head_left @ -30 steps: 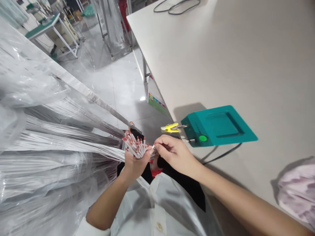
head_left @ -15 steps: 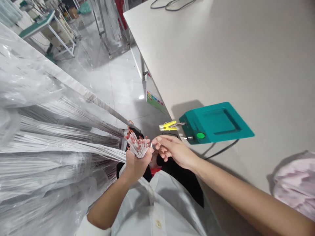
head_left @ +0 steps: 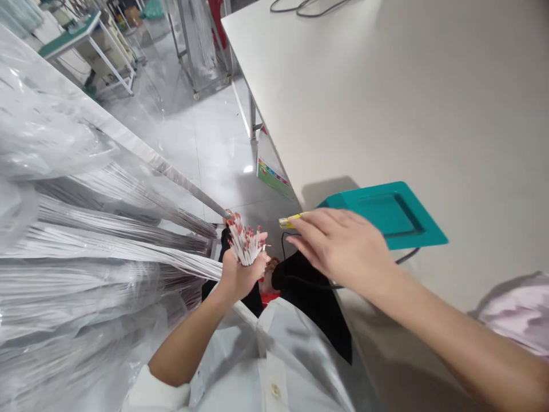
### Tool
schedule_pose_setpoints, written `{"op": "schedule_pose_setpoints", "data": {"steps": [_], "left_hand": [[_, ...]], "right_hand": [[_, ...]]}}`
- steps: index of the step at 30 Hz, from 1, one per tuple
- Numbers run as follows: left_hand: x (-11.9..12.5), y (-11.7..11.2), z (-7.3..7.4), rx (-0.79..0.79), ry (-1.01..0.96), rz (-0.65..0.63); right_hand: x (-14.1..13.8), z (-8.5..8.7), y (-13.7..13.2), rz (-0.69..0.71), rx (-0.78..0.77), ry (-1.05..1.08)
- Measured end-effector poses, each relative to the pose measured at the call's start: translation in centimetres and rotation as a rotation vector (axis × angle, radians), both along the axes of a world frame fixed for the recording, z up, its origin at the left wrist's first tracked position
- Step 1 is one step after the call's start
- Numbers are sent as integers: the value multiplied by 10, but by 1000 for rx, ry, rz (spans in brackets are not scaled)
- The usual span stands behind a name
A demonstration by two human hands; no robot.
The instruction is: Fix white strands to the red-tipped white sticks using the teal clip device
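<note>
My left hand (head_left: 241, 274) is closed round a thick bundle of white wires (head_left: 246, 249), whose reddish ends fan out above my fist. The wires trail off to the left. My right hand (head_left: 338, 243) reaches over the near end of a teal device (head_left: 386, 212) at the table's edge, palm down. Its thumb and fingers are stretched out and apart. Just past the fingertips shows the end of a yellow clip (head_left: 283, 222); the rest of the clip and the device's green button are covered by the hand.
More white wires (head_left: 107, 246) hang in clear plastic on a rack at left, below a wrapped bar (head_left: 154, 163). The pale table (head_left: 386, 103) spans the right, with a black cable (head_left: 309, 8) at its far edge and pink cloth (head_left: 518, 315). A box (head_left: 272, 171) stands beneath.
My right hand has left the wire ends and moved right, over the clip and device. My left hand still holds the bundle, slightly higher in view.
</note>
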State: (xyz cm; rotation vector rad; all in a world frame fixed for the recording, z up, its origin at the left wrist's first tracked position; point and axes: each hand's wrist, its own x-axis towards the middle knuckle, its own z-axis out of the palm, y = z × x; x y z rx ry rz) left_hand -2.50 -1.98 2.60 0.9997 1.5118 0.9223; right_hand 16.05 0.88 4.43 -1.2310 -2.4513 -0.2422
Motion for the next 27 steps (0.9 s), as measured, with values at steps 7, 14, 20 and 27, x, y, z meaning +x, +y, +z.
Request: {"op": "schedule_pose_setpoints", "data": {"steps": [7,14,20,27], "left_hand": [[11,26,5,-46,-95,-58],[24,36,-2,-45,-124,-25],[25,36,-20,10,-9,-60],[23,36,-30,129,130,-90]], "right_hand": [[13,3,22,-22,-91,-255],[14,8,32,58,-163,-307],[17,5,34,69,-175,-281],[17,4,32,26,-205,-236]]}}
